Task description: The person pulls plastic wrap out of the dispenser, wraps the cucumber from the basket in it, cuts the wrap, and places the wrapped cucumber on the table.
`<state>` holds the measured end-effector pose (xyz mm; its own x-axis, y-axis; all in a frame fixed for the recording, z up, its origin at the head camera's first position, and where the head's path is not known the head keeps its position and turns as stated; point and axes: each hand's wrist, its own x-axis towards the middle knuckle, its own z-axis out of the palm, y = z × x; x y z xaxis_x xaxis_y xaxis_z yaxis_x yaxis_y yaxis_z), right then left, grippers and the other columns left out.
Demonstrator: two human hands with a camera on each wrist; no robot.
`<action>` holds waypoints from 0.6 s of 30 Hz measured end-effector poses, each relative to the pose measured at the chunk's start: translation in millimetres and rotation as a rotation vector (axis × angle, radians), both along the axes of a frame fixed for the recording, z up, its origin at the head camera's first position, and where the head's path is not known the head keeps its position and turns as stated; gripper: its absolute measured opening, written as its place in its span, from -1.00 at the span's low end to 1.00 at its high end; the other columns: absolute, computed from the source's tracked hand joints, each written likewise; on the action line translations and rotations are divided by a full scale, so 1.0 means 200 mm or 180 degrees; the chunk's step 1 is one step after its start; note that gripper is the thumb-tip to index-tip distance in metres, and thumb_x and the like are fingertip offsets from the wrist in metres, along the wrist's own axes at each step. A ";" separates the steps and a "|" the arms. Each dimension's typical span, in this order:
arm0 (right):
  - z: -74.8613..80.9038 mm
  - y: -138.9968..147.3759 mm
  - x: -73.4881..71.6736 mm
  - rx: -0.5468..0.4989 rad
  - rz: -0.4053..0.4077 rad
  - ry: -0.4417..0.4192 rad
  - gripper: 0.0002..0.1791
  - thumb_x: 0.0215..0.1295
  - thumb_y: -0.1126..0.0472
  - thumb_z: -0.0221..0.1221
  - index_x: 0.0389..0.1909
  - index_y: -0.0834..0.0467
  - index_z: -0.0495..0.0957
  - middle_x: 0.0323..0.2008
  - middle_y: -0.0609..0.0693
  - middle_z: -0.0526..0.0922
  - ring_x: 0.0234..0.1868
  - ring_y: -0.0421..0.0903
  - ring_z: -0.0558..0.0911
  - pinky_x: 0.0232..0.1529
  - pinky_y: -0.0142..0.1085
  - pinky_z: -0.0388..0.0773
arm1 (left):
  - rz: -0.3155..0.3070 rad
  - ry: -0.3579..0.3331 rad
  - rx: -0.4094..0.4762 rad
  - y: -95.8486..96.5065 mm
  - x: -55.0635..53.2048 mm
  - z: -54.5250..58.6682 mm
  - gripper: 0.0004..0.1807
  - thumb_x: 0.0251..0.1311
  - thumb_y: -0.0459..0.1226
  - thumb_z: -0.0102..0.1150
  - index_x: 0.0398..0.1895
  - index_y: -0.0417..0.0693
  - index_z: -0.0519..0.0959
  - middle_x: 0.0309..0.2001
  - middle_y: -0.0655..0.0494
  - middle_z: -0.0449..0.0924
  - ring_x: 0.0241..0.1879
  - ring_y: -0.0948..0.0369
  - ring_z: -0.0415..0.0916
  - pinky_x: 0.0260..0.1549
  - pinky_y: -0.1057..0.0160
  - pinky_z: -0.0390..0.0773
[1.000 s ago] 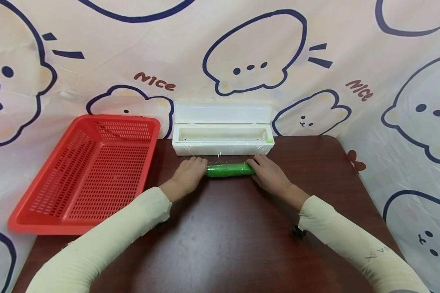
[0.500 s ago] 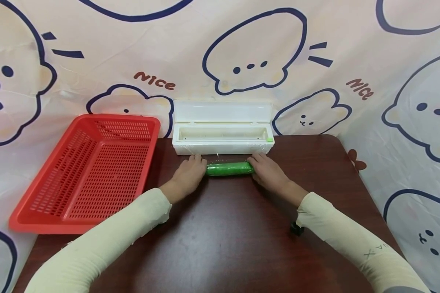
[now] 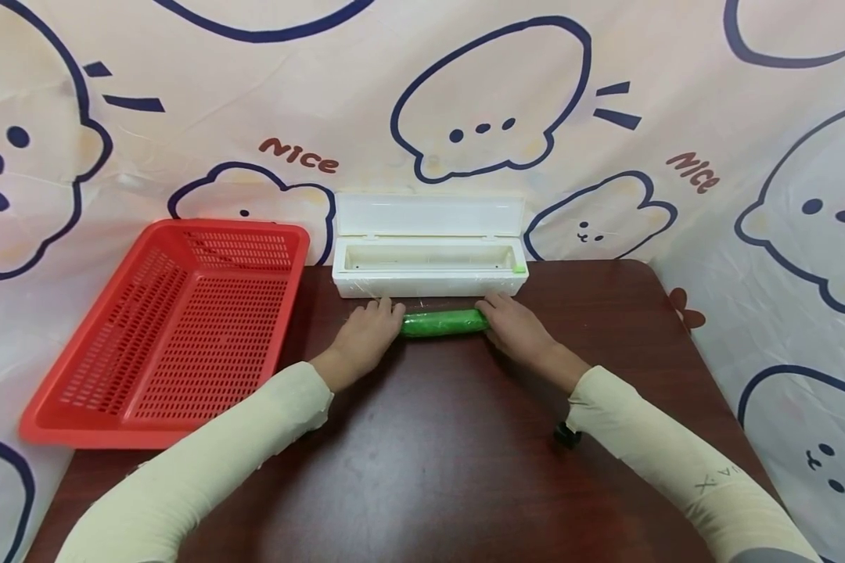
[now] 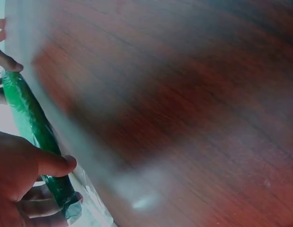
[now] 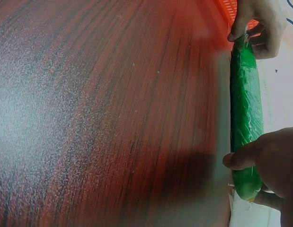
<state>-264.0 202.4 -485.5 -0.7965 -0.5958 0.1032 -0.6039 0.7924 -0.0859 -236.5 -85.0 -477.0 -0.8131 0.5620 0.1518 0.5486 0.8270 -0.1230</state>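
Note:
A green cucumber [image 3: 444,322], wrapped in shiny clear film, lies crosswise just in front of a white cling film box [image 3: 431,285]. My left hand [image 3: 368,332] grips its left end, and my right hand [image 3: 519,335] holds the other. In the left wrist view, the left thumb lies over the cucumber [image 4: 30,111] with fingers curled beneath; loose film sticks out past that end. From the right wrist, the right thumb presses on the cucumber [image 5: 246,104] and a finger reaches under its tip. Film stretches between cucumber and box.
The box's lid [image 3: 429,215] stands raised against the patterned backdrop [image 3: 493,78]. A red plastic basket [image 3: 292,313] with slotted walls stands at the left of the dark wooden table [image 3: 422,469]. A small green piece [image 3: 519,269] sits on the box's right front edge.
The cucumber and both hands have shifted slightly away from me, toward the box. My left hand has also moved a little to the right. Both hands keep their grip.

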 end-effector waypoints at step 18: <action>-0.04 0.00 0.03 -0.0045 0.0023 0.0436 -0.52 0.21 0.33 0.35 0.14 0.25 0.46 -0.07 0.15 0.59 -0.04 0.12 0.58 -0.01 -0.04 0.60 | 0.0170 -0.0615 0.0441 -0.01 -0.05 0.04 -0.79 0.26 -0.54 0.11 -0.06 -0.26 0.54 -0.20 -0.24 0.61 -0.20 -0.14 0.65 -0.26 -0.07 0.69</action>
